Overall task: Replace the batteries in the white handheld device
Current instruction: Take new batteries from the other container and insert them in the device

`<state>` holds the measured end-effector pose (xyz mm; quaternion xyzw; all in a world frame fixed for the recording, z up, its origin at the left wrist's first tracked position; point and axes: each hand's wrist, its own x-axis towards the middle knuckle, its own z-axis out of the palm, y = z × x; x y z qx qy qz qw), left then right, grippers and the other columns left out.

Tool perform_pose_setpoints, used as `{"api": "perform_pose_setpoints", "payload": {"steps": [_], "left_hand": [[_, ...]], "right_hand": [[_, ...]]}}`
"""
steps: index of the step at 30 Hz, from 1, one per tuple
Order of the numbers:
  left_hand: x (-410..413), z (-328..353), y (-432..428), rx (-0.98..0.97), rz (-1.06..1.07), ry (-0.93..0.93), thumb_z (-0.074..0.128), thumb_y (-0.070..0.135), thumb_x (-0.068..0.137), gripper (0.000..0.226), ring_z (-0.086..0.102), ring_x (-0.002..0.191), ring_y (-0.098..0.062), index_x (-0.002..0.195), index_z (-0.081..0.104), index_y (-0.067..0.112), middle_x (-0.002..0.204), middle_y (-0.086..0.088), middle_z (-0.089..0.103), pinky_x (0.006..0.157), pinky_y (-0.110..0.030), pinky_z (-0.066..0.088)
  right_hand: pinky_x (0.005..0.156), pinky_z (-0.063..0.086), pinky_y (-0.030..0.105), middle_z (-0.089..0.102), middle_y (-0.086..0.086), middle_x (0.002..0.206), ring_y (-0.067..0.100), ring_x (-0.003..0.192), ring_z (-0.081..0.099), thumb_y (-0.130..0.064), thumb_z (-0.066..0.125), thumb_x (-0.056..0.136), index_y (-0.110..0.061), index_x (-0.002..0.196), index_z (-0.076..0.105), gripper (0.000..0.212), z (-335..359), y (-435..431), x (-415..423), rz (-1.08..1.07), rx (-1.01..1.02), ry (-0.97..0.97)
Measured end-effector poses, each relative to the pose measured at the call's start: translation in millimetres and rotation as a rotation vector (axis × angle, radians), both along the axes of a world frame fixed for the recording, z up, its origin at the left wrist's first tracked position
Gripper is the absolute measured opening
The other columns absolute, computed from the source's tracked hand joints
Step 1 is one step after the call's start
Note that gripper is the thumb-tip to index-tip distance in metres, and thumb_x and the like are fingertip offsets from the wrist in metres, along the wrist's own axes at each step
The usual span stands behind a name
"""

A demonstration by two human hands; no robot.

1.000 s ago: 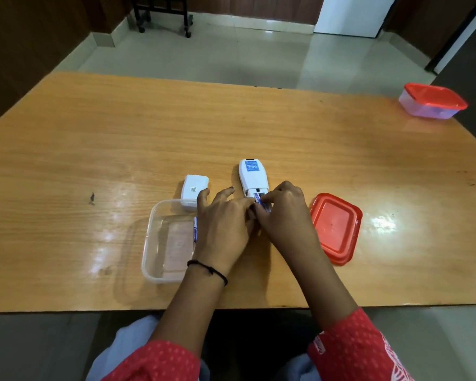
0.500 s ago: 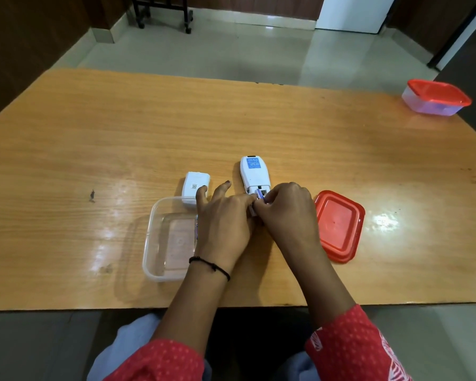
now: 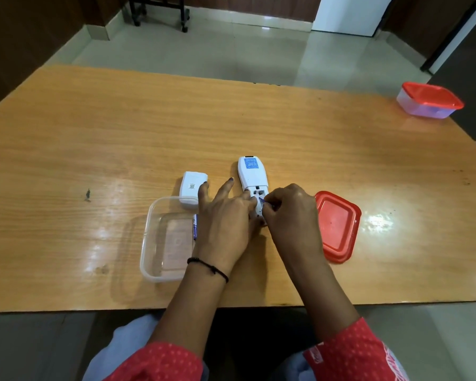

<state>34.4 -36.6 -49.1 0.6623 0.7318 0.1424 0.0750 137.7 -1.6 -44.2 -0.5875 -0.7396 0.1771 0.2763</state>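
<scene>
- The white handheld device (image 3: 252, 176) lies back-up near the middle of the wooden surface (image 3: 116, 133), its blue label at the far end and its open battery compartment at the near end.
- The right hand (image 3: 290, 211) is curled over the near end of the device, its fingertips pinching a blue-and-white battery (image 3: 261, 201) at the open compartment; how far in the battery sits cannot be told.
- The left hand (image 3: 226, 220) is released, fingers spread and mostly straight, with the forefinger resting against the device's left edge.
- A black thread band (image 3: 208, 268) circles the left wrist.
- The white battery cover (image 3: 192, 188) lies left of the device, its near edge on the far rim of a clear container (image 3: 149, 232).
- A second battery (image 3: 195, 228) lies inside the clear container along its right wall, partly hidden by the left hand.
- A red lid (image 3: 338, 226) lies flat just right of the right hand.
- A closed tub with a red top (image 3: 430, 101) stands well apart at the far right edge.
</scene>
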Motion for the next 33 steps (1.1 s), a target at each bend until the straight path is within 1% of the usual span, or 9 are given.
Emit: {"api": "perform_pose_setpoints", "payload": {"steps": [4,9,13,17,20,23,26,30,33], "left_hand": [[-0.8,-0.4,-0.7,0.032,-0.014,0.02,0.037,0.037,0.095,0.035,0.023,0.144,-0.017,0.125,0.056,0.034,0.138,0.014,0.052,0.112,-0.05,0.004],[-1.7,-0.9,1.2,0.007,-0.008,0.018,0.037,0.043,0.096,0.035,0.021,0.144,-0.016,0.125,0.055,0.037,0.141,0.014,0.049,0.11,-0.048,-0.003],[0.1,0.1,2.6,-0.006,-0.003,0.039,0.039,0.039,0.096,0.035,0.02,0.144,-0.015,0.127,0.054,0.032,0.143,0.012,0.048,0.114,-0.049,0.0],[1.0,0.3,3.8,-0.039,-0.001,0.055,0.043,0.042,0.094,0.038,0.019,0.144,-0.012,0.129,0.053,0.031,0.145,0.012,0.045,0.116,-0.049,-0.001],[1.1,-1.1,4.2,-0.042,-0.009,0.073,0.043,0.04,0.095,0.036,0.02,0.144,-0.011,0.129,0.053,0.03,0.145,0.012,0.045,0.116,-0.051,-0.001],[-0.8,-3.4,5.3,-0.036,-0.012,0.058,0.044,0.039,0.095,0.036,0.02,0.144,-0.011,0.128,0.054,0.031,0.143,0.012,0.047,0.115,-0.049,-0.004],[-8.2,-5.6,3.7,0.043,0.021,-0.137,0.055,0.039,0.089,0.032,0.024,0.142,-0.009,0.12,0.061,0.032,0.136,0.014,0.054,0.115,-0.043,-0.001],[-32.7,1.7,-6.7,0.357,0.193,-0.479,0.068,0.026,0.081,0.033,0.055,0.117,-0.021,0.114,0.067,0.021,0.114,0.0,0.068,0.108,-0.042,0.033],[-62.5,12.3,-21.5,0.401,0.397,-0.54,0.067,0.016,0.082,0.034,0.055,0.112,-0.021,0.114,0.065,0.025,0.115,0.002,0.064,0.1,-0.042,0.04]], "right_hand": [[0.072,0.048,0.039,0.056,0.014,0.098,0.03,0.084,0.057,0.001,0.054,0.085,-0.001,0.09,0.071,0.018,-3.6,-0.6,-3.9,0.138,-0.006,-0.091],[0.072,0.039,0.024,0.057,0.012,0.106,0.026,0.097,0.054,0.002,0.056,0.086,-0.006,0.098,0.073,0.023,-5.7,6.6,7.3,0.287,-0.064,-0.14],[0.07,0.046,0.023,0.063,0.005,0.099,0.018,0.09,0.062,0.002,0.06,0.082,-0.007,0.098,0.073,0.022,-4.5,10.2,11.8,0.131,-0.129,0.072],[0.059,0.054,0.029,0.069,0.009,0.091,0.018,0.064,0.065,0.007,0.063,0.077,-0.007,0.097,0.067,0.025,-2.6,23.3,19.9,-0.03,-0.61,0.561],[0.044,0.049,0.022,0.066,0.014,0.088,0.016,0.055,0.059,0.014,0.061,0.074,-0.004,0.09,0.064,0.024,2.6,33.3,15.4,-0.072,-0.735,0.626],[0.04,0.044,0.021,0.063,0.01,0.082,0.015,0.052,0.057,0.009,0.06,0.075,-0.012,0.08,0.063,0.022,0.9,31.1,6.5,-0.069,-0.68,0.574],[0.046,0.04,0.025,0.063,0.005,0.09,0.014,0.051,0.052,0.001,0.063,0.074,-0.017,0.079,0.063,0.019,-4.0,27.2,7.4,-0.045,-0.581,0.481],[0.051,0.036,0.023,0.062,-0.005,0.09,0.011,0.055,0.049,-0.014,0.067,0.078,-0.021,0.09,0.066,0.014,7.0,23.0,10.5,-0.001,-0.34,0.383],[0.052,0.036,0.011,0.062,-0.012,0.089,0.004,0.064,0.051,-0.015,0.066,0.081,-0.022,0.089,0.068,0.011,21.2,12.4,1.8,0.077,-0.193,0.401]]}}
